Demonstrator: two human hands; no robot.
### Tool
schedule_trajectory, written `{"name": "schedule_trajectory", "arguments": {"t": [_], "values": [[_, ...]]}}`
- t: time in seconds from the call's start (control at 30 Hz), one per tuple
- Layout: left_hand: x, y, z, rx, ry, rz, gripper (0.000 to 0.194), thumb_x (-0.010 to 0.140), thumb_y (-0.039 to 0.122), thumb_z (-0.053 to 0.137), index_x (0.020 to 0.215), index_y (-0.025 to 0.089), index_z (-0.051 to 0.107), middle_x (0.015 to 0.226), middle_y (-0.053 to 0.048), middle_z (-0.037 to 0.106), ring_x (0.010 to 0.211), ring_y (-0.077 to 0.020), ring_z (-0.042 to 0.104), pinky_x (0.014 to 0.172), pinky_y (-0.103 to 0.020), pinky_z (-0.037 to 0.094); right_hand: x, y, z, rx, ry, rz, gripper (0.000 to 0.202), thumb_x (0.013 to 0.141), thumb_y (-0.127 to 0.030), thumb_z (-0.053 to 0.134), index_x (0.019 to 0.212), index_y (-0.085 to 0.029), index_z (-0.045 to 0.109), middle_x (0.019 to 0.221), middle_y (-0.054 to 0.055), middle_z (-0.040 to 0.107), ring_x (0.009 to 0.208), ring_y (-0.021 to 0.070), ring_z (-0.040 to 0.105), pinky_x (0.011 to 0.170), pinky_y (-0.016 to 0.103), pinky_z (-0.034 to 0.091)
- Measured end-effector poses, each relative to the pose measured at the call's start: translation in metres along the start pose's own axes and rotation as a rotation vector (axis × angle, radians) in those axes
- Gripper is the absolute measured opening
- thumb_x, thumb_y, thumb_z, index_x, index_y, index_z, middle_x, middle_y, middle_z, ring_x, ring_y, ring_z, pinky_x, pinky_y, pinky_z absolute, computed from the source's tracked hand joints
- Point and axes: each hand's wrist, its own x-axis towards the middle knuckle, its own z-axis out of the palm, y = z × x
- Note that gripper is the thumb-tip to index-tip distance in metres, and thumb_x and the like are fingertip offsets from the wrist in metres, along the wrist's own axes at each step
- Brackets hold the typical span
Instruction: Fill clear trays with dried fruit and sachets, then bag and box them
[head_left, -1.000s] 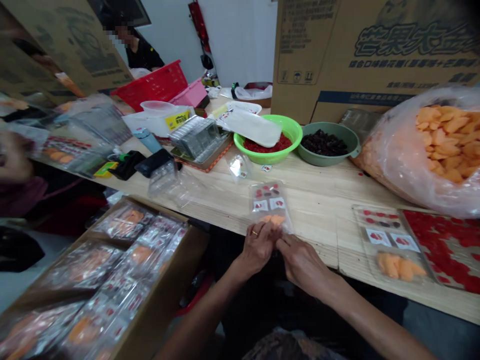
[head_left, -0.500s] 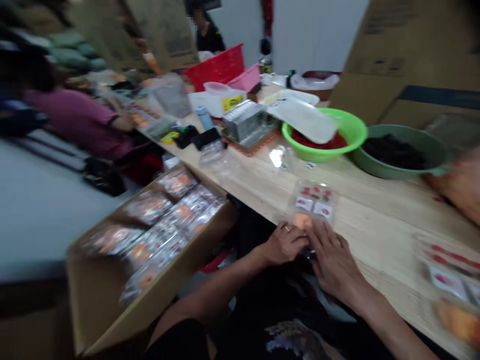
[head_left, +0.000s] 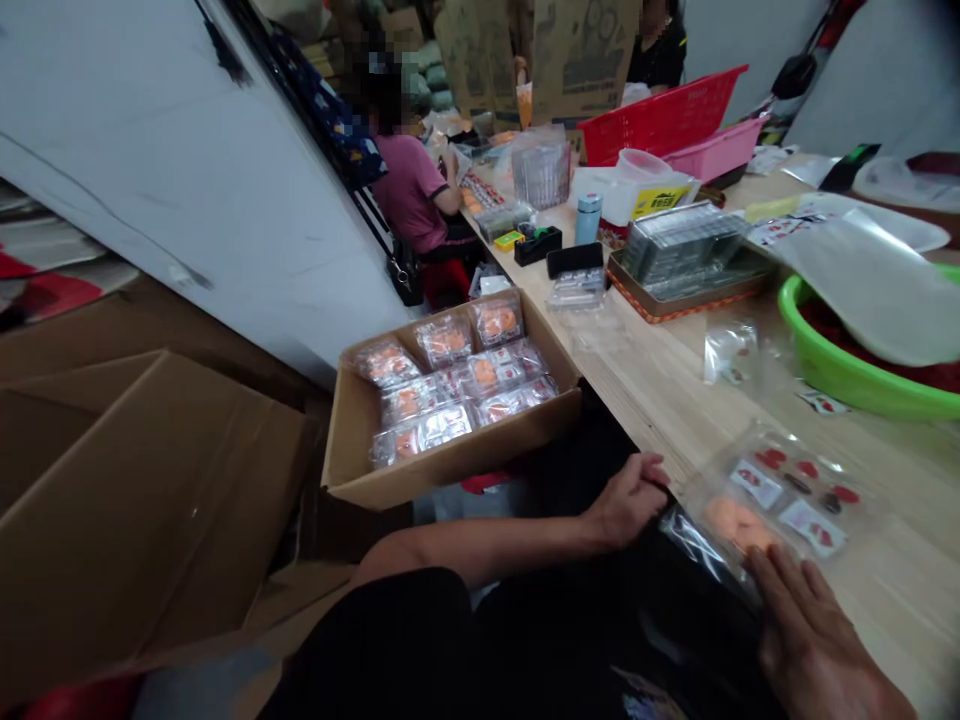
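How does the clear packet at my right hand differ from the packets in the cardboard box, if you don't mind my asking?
The clear packet lies flat and alone on the table, while the packets sit close together in the cardboard box.
The right hand is at the clear packet; no hand is at the boxed packets.
Both have see-through plastic with orange pieces inside.

Green basin [head_left: 855, 375] cut off at right edge, red contents partly hidden by white tray [head_left: 892, 290]
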Motion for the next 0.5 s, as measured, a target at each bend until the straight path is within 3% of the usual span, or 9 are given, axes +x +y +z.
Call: {"name": "schedule_trajectory", "arguments": {"t": [0.03, 0.1, 0.17, 0.23, 0.37, 0.43, 0.5], "values": [[0.002, 0.003, 0.001, -0.135, -0.003, -0.176, 0.059, 0.085, 0.046, 0.055, 0.134, 0.015, 0.049, 0.115, -0.017, 0.066, 0.092, -0.0251, 0.068, 0.079, -0.043, 0.058, -0.001, 0.000, -0.001, 0.010, 0.005, -0.001, 0.081, 0.096, -0.008, 0.037, 0.168, -0.022, 0.004, 0.167, 0.014, 0.029, 0.152, 0.0386, 0.030, 0.118, 0.059, 0.041], [0.009, 0.009, 0.004, -0.319, -0.131, -0.443, 0.054, 0.089, 0.059, 0.053, 0.119, 0.014, 0.057, 0.093, -0.013, 0.068, 0.071, -0.0218, 0.067, 0.066, -0.038, 0.057, -0.001, -0.001, -0.004, 0.024, 0.014, -0.028, 0.081, 0.096, -0.009, 0.037, 0.168, -0.022, 0.003, 0.166, 0.014, 0.031, 0.151, 0.0381, 0.033, 0.118, 0.060, 0.041], [0.015, 0.012, 0.008, -0.376, -0.315, -0.540, 0.058, 0.082, 0.065, 0.067, 0.108, 0.014, 0.064, 0.085, -0.011, 0.069, 0.067, -0.0218, 0.068, 0.060, -0.035, 0.056, 0.002, -0.007, -0.010, 0.031, 0.016, -0.048, 0.080, 0.097, -0.012, 0.039, 0.168, -0.020, 0.005, 0.165, 0.015, 0.033, 0.150, 0.0394, 0.035, 0.115, 0.060, 0.043], [0.016, 0.014, 0.013, -0.388, -0.393, -0.517, 0.056, 0.071, 0.056, 0.083, 0.106, 0.014, 0.069, 0.085, -0.009, 0.071, 0.069, -0.0213, 0.069, 0.061, -0.033, 0.056, 0.007, -0.017, -0.017, 0.035, 0.026, -0.056, 0.079, 0.097, -0.016, 0.042, 0.168, -0.019, 0.009, 0.163, 0.015, 0.037, 0.147, 0.0397, 0.039, 0.112, 0.058, 0.047], [0.001, 0.032, 0.004, -0.394, -0.250, -0.376, 0.048, 0.065, 0.036, 0.090, 0.104, 0.014, 0.074, 0.089, -0.004, 0.071, 0.069, -0.0142, 0.064, 0.065, -0.028, 0.054, 0.032, -0.047, -0.039, 0.057, 0.097, -0.086, 0.078, 0.097, -0.014, 0.041, 0.168, -0.024, 0.013, 0.161, 0.010, 0.043, 0.140, 0.0335, 0.051, 0.109, 0.049, 0.052], [-0.010, 0.058, -0.020, -0.369, -0.238, -0.282, 0.046, 0.069, 0.036, 0.088, 0.106, 0.013, 0.075, 0.094, -0.006, 0.073, 0.072, -0.0143, 0.065, 0.067, -0.027, 0.054, 0.049, -0.065, -0.054, 0.100, 0.111, -0.124, 0.074, 0.098, -0.015, 0.042, 0.168, -0.025, 0.017, 0.162, 0.010, 0.040, 0.140, 0.0326, 0.051, 0.110, 0.049, 0.051], [-0.021, 0.095, -0.063, -0.278, -0.134, -0.172, 0.045, 0.073, 0.036, 0.085, 0.110, 0.014, 0.074, 0.101, -0.008, 0.074, 0.078, -0.0157, 0.067, 0.070, -0.027, 0.054, 0.066, -0.078, -0.067, 0.156, 0.110, -0.141, 0.070, 0.101, -0.021, 0.044, 0.167, -0.024, 0.021, 0.165, 0.012, 0.035, 0.143, 0.0339, 0.048, 0.111, 0.051, 0.049]]}}
